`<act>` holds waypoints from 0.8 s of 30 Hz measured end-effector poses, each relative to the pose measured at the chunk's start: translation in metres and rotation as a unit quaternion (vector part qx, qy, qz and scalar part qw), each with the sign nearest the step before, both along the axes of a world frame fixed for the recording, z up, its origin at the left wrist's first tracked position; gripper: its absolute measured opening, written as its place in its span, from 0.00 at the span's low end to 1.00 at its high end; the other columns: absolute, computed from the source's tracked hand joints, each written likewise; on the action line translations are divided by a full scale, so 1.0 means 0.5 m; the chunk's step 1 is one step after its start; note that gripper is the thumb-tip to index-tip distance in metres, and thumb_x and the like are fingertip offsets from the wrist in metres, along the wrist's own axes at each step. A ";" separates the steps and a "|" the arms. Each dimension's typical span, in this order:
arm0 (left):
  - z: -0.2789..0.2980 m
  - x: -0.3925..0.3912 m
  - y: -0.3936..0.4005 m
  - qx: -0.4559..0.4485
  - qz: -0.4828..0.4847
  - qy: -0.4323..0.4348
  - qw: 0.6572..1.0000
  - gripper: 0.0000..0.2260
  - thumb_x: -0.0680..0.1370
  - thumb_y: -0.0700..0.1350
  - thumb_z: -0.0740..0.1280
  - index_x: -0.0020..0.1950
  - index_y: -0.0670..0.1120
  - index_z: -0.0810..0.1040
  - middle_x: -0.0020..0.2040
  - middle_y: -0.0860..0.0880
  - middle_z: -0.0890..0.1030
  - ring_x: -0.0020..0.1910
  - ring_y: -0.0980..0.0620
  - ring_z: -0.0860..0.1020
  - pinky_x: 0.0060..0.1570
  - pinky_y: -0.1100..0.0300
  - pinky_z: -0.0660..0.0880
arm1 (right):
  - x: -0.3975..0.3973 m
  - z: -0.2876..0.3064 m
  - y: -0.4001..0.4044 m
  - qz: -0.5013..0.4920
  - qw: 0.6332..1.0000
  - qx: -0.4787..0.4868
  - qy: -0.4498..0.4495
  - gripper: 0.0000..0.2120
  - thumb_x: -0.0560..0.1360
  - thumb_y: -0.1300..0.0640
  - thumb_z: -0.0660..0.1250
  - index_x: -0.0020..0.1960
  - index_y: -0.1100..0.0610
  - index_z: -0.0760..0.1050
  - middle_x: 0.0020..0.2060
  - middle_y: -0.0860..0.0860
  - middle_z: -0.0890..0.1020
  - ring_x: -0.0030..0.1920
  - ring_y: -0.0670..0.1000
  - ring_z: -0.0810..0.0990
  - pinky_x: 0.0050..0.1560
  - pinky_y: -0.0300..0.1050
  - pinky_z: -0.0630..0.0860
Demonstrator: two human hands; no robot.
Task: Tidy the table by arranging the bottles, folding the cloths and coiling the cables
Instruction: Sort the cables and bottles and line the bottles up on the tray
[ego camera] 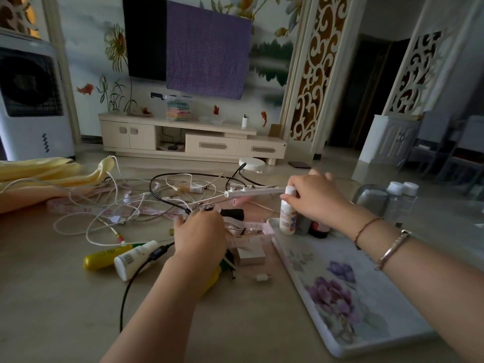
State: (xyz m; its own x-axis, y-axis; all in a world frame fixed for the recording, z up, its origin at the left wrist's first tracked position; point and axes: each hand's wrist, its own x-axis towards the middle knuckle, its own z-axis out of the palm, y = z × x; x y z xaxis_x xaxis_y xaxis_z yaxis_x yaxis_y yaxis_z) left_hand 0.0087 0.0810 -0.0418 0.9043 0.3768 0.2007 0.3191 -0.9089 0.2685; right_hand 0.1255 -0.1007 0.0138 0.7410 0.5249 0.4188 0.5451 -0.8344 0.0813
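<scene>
Two hands busy here: the right hand (313, 196) has its fingers wrapped round a white spray bottle (287, 214), standing it upright at the far corner of the floral tray (348, 305) next to a dark bottle (319, 229). The bottle looks light, rigid and smooth, so gripping mid-body seems safest. The left hand (200, 235) sits on the cable tangle (136, 203) on the bench; can't tell if it's actually gripping. A yellow bottle (104, 256) and a white tube (136, 259) lie nearby.
</scene>
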 end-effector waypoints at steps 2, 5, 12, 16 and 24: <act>0.002 -0.005 0.006 0.005 0.022 0.022 1.000 0.03 0.77 0.43 0.63 0.49 0.49 0.76 0.53 0.50 0.78 0.61 0.48 0.72 0.70 0.46 0.60 | -0.001 -0.004 -0.002 -0.008 0.999 -0.029 -0.039 0.13 0.78 0.44 0.60 0.52 0.53 0.73 0.51 0.50 0.79 0.57 0.54 0.69 0.50 0.49 0.59; 0.005 -0.011 0.012 0.012 0.030 0.037 0.999 0.03 0.78 0.43 0.62 0.50 0.48 0.73 0.53 0.50 0.76 0.62 0.47 0.70 0.69 0.46 0.61 | -0.003 -0.010 -0.005 -0.027 0.993 -0.061 -0.099 0.13 0.77 0.46 0.60 0.55 0.54 0.74 0.53 0.51 0.75 0.57 0.54 0.67 0.49 0.48 0.57; 0.012 -0.023 0.041 -0.037 0.053 0.023 0.998 0.06 0.78 0.40 0.59 0.50 0.46 0.76 0.53 0.46 0.78 0.60 0.45 0.72 0.66 0.47 0.65 | -0.040 -0.017 0.011 0.029 0.992 -0.036 -0.119 0.12 0.78 0.48 0.61 0.57 0.53 0.73 0.56 0.49 0.72 0.61 0.54 0.64 0.56 0.48 0.61; 0.006 -0.025 0.060 -0.036 0.080 -0.004 0.996 0.06 0.78 0.39 0.58 0.49 0.45 0.74 0.55 0.45 0.77 0.61 0.43 0.70 0.63 0.48 0.63 | -0.098 -0.022 0.050 0.159 0.987 -0.009 0.027 0.05 0.77 0.50 0.64 0.51 0.48 0.77 0.50 0.43 0.73 0.56 0.48 0.64 0.58 0.47 0.63; 0.011 -0.025 0.097 -0.160 0.036 -0.050 0.985 0.08 0.76 0.38 0.65 0.52 0.44 0.83 0.53 0.45 0.80 0.49 0.47 0.76 0.45 0.55 0.74 | -0.174 -0.054 0.127 0.274 0.944 -0.020 0.182 0.14 0.72 0.61 0.66 0.54 0.48 0.81 0.50 0.46 0.77 0.58 0.51 0.68 0.61 0.39 0.62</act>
State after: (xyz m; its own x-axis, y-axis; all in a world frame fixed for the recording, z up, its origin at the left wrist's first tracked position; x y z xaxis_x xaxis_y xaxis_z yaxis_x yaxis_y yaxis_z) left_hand -0.0038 0.1294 -0.0363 0.8543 0.4982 0.1481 0.3375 -0.7485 0.5708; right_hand 0.0385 -0.0373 -0.0133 0.4441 0.8815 0.1606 0.8923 -0.4189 -0.1680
